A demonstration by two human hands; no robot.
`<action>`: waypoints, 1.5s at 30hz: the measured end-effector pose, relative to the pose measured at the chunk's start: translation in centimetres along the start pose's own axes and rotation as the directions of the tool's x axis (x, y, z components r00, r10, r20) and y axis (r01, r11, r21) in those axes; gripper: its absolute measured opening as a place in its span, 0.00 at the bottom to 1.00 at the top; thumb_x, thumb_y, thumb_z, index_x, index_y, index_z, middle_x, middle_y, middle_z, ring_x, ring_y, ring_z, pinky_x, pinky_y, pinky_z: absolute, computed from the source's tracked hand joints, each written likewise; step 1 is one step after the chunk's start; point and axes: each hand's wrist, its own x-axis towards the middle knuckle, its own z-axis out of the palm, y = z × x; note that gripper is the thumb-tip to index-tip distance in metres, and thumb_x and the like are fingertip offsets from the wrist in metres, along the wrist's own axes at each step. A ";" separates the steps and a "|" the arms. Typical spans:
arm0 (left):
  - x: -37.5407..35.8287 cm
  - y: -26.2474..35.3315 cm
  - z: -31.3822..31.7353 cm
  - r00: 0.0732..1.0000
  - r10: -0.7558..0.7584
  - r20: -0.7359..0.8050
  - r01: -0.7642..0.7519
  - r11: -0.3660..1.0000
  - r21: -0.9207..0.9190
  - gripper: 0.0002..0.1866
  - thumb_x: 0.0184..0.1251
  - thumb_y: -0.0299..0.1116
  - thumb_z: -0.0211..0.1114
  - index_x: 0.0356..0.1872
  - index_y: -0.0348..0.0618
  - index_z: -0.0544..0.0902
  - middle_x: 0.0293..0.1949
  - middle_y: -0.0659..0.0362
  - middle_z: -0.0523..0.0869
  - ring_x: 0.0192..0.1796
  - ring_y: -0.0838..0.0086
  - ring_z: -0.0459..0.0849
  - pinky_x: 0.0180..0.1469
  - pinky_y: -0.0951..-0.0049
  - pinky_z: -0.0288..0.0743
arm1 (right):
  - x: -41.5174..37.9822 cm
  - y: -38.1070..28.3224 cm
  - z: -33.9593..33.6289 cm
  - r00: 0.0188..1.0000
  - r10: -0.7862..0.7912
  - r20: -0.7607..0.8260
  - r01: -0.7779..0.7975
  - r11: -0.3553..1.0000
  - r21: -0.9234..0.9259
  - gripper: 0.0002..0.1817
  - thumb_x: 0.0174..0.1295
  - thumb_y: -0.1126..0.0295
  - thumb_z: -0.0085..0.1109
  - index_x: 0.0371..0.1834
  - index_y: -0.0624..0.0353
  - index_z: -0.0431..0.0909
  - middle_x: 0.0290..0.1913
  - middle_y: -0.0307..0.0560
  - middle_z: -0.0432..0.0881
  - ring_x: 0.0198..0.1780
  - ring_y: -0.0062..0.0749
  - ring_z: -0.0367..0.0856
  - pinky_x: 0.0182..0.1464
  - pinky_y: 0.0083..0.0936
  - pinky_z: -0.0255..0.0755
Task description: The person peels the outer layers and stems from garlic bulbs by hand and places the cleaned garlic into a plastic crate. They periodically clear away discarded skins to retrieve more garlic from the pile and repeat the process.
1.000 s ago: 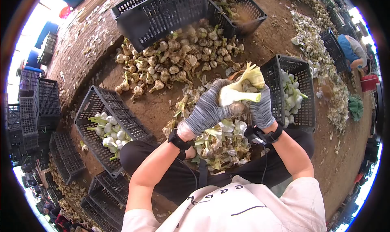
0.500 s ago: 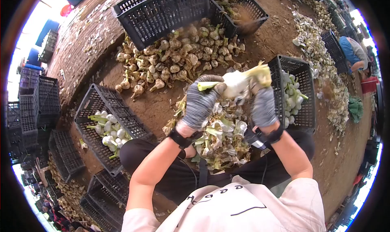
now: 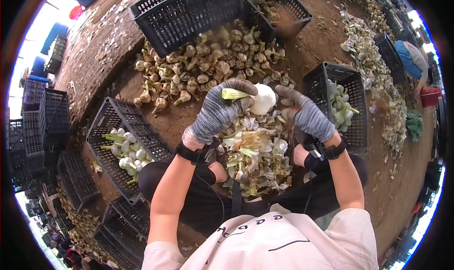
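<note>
Head view: a peeled garlic bulb is held up before the person, its cut green stem pointing to nine o'clock. The gloved left hand is closed round that stem end; the gloved right hand is open, fingers spread just beside the bulb at three o'clock, and whether they touch is hard to tell. The bulb is probably light and firm, smooth enough to slip and likely to bruise under a hard pinch; the stiff stem looks the best handle, its round sides a second hold.

Below, at six o'clock, a loose heap of peelings lies between the legs. At eight o'clock a black crate holds clean white bulbs; at three, another crate holds more. Farther out, at ten, unpeeled brown bulbs are piled on the dirt floor. A tilted crate stands over them at eleven, contents hidden; at twelve, a rear crate holds dry brown garlic. Farthest off are stacked crates at nine and another person between two and three.
</note>
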 end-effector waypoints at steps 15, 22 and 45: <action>-0.4 -1.6 4.1 0.966 0.153 -0.206 -0.054 0.907 0.419 0.18 0.48 0.24 0.72 0.43 0.42 0.79 0.44 0.56 0.77 0.45 0.69 0.79 0.41 0.74 0.77 | 0.3 -2.6 3.4 0.907 0.365 -0.211 -0.160 0.760 0.630 0.23 0.58 0.66 0.64 0.53 0.62 0.68 0.44 0.42 0.75 0.40 0.19 0.74 0.43 0.19 0.73; -0.8 -2.6 3.7 0.912 0.376 -0.166 -0.204 0.764 0.612 0.15 0.50 0.23 0.69 0.42 0.42 0.82 0.45 0.54 0.78 0.47 0.62 0.79 0.49 0.69 0.75 | -0.2 -3.1 2.6 0.937 0.154 -0.313 -0.057 0.954 0.296 0.18 0.59 0.71 0.59 0.52 0.63 0.71 0.44 0.45 0.77 0.41 0.25 0.76 0.46 0.24 0.73; -0.8 -4.4 0.0 0.930 -0.324 -0.175 0.080 0.642 -0.762 0.17 0.62 0.25 0.61 0.52 0.33 0.74 0.48 0.51 0.81 0.51 0.66 0.80 0.56 0.70 0.77 | -0.5 -4.3 -5.5 0.869 0.180 0.461 -0.447 0.687 0.573 0.17 0.58 0.67 0.59 0.46 0.69 0.77 0.43 0.49 0.82 0.45 0.31 0.80 0.48 0.23 0.73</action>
